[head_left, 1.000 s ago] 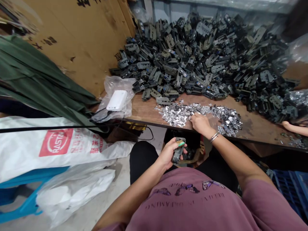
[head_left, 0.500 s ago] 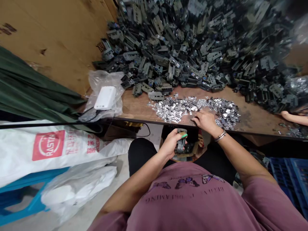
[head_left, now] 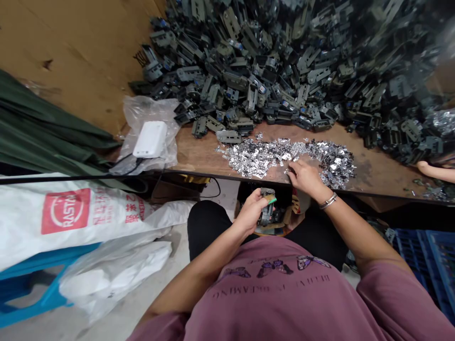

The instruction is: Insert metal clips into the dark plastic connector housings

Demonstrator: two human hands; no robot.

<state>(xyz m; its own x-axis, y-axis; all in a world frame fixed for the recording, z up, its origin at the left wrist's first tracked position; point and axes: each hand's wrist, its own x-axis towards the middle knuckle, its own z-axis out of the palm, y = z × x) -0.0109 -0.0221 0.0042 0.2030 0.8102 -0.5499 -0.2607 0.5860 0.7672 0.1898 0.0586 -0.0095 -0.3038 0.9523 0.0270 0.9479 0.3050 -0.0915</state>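
Observation:
My left hand (head_left: 251,211) is closed around a dark grey plastic housing (head_left: 266,214), held over my lap just below the table edge. A yellowish piece with a green edge (head_left: 271,199) shows at my left thumb. At the table's front edge, my right hand (head_left: 304,178) has its thumb and fingers pinched together at the near side of a pile of small shiny metal clips (head_left: 254,160). Whatever is between those fingertips is too small to make out. Under my left hand stands a box (head_left: 280,229) with dark parts inside, partly hidden.
A big heap of dark grey housings (head_left: 249,71) covers the back of the wooden table (head_left: 199,156). A white device (head_left: 151,139) with a cable lies on plastic at the left. Another person's hand (head_left: 432,169) is at the right. Blue crates (head_left: 414,255) stand low right.
The view has shifted slightly. My left hand keeps hold of the housing, and my right hand stays at the near edge of the clip pile with little movement.

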